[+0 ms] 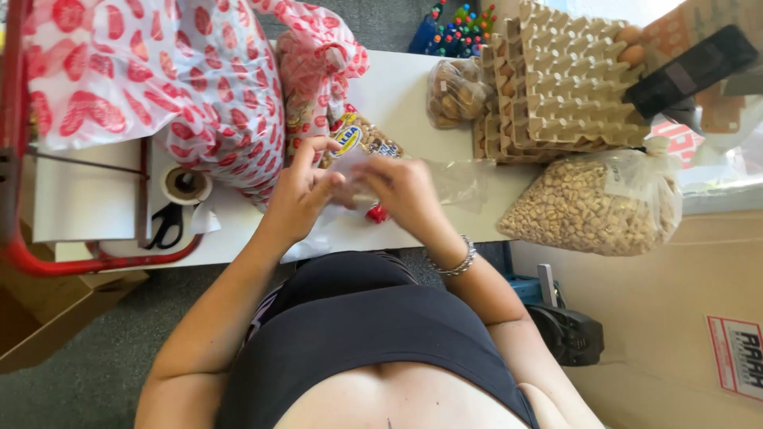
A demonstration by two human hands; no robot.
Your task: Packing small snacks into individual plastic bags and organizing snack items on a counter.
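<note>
Nearest, the left hand [298,195] and right hand [401,191] meet over the counter [397,95] edge, each grip pinching a small clear bag [358,187] taut between them, seemingly to work its mouth. Beyond lie scissors [165,225], tape [185,184], a peanut sack [588,206] and egg trays [556,79], all within reach.

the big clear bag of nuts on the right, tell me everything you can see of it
The big clear plastic bag of pale tan nuts lies on its side at the right end of the white table, bulging full, its gathered neck twisted shut at upper right. It rests against the stacked cardboard egg trays. Neither hand touches it.
</note>
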